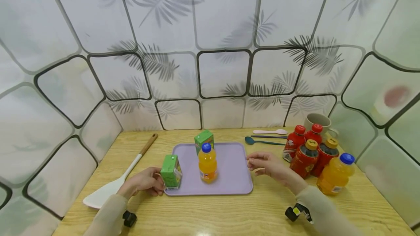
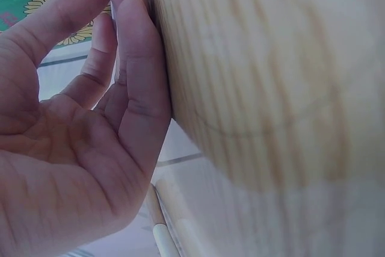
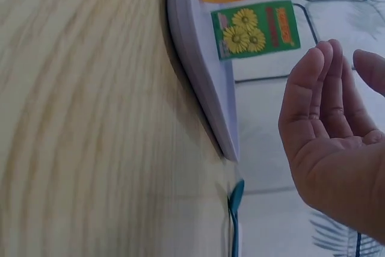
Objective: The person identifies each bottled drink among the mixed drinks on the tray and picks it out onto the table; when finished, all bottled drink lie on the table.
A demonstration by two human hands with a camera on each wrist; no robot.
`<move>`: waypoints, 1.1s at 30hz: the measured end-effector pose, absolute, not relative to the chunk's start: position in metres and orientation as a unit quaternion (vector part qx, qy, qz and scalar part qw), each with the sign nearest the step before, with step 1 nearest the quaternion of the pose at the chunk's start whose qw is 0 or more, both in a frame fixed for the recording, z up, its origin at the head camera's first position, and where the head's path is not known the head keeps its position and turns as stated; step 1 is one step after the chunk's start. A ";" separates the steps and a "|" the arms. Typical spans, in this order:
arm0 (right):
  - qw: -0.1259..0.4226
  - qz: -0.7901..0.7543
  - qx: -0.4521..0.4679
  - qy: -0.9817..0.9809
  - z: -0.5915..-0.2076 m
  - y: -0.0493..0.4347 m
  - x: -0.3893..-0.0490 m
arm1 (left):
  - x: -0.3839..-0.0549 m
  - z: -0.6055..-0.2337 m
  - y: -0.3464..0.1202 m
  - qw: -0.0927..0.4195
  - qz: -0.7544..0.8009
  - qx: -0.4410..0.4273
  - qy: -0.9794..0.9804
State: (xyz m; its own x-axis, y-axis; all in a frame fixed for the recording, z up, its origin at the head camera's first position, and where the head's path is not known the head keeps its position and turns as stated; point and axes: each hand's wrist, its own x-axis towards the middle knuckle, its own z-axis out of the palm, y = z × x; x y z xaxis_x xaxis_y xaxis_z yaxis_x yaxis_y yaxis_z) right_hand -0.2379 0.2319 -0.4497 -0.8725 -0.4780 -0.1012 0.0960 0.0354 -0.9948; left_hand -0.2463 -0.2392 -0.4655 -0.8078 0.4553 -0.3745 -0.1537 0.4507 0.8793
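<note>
A lilac tray (image 1: 231,187) lies on the wooden table. It carries an orange juice bottle (image 1: 207,165) with a blue cap and two green drink cartons, one at the front left (image 1: 171,172) and one at the back (image 1: 204,140). At the tray's left edge, beside the front carton, my left hand (image 1: 147,181) pinches the rim; the left wrist view has the thumb above and fingers (image 2: 141,76) low against the table. My right hand (image 1: 270,166) hovers near the right edge, fingers loosely bent and apart from the tray, holding nothing.
Red-capped bottles (image 1: 293,143), yellow-capped dark bottles (image 1: 305,158) and another orange juice bottle (image 1: 335,174) crowd the right side, before a mug (image 1: 316,120). A teal spoon (image 1: 262,141), chopsticks (image 1: 269,136) and a pink spoon (image 1: 270,132) lie behind. A white spatula (image 1: 131,166) lies left.
</note>
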 end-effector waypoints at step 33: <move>0.203 -0.671 -0.084 0.708 -0.454 0.134 -0.242 | -0.247 -0.466 -0.239 0.299 0.511 0.094 0.800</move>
